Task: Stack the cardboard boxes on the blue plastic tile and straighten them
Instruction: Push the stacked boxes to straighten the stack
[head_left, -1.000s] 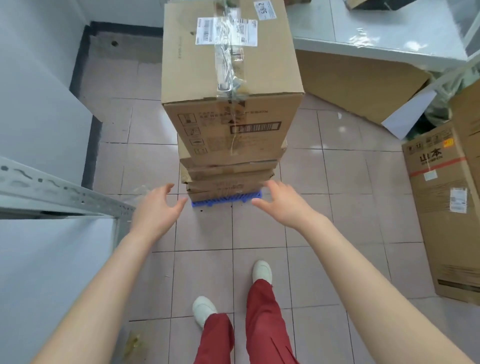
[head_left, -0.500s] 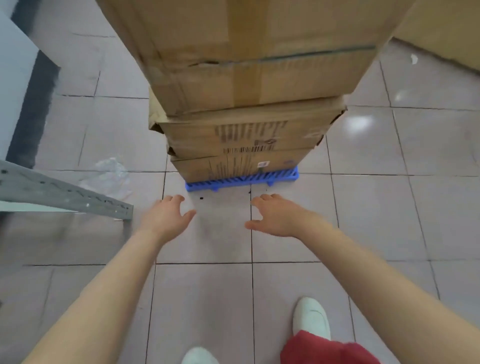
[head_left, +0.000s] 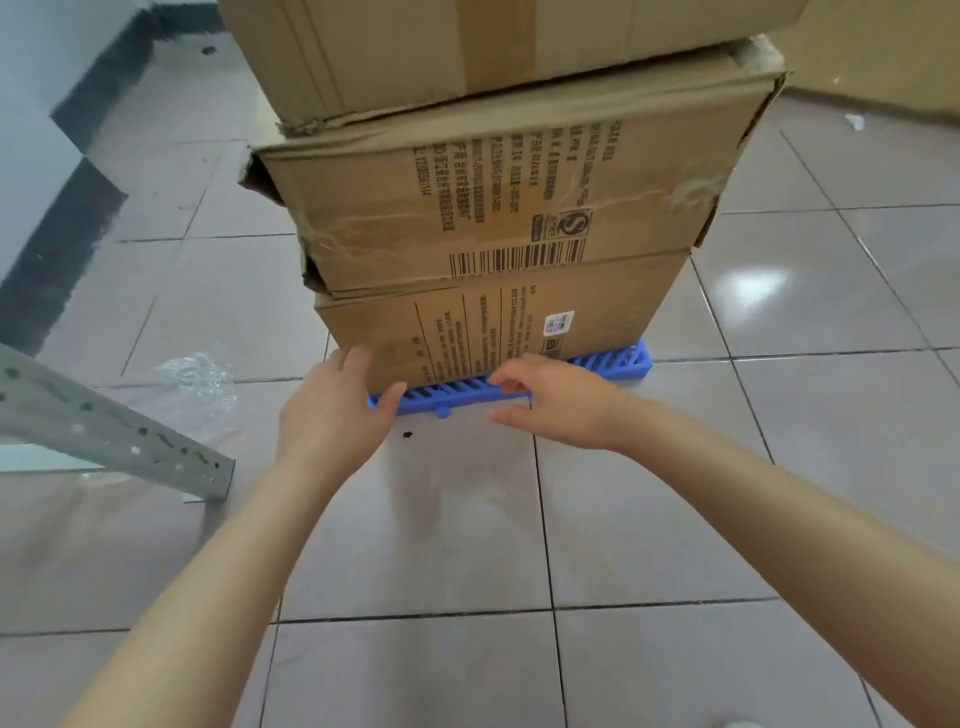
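Note:
Three brown cardboard boxes stand stacked on the blue plastic tile (head_left: 613, 364). The bottom box (head_left: 571, 322) sits inside the tile's front edge. The middle box (head_left: 493, 197) is crumpled and juts out to the left and right over it, and the top box (head_left: 415, 47) is cut off by the frame. My left hand (head_left: 332, 415) cups the tile's front left corner, fingers against the bottom box's corner and thumb on the slats. My right hand (head_left: 556, 405) pinches the tile's front edge near its middle, fingers on top, thumb below.
A grey perforated metal shelf rail (head_left: 104, 426) slants in at the left, with crumpled clear plastic (head_left: 197, 379) on the floor behind it. A wall with dark skirting (head_left: 52, 249) runs along the left. More cardboard (head_left: 883, 52) stands at the back right. The tiled floor is glossy.
The view has dropped low and close to the stack. Both hands moved forward from above the bare floor onto the tile's front edge and the bottom box.

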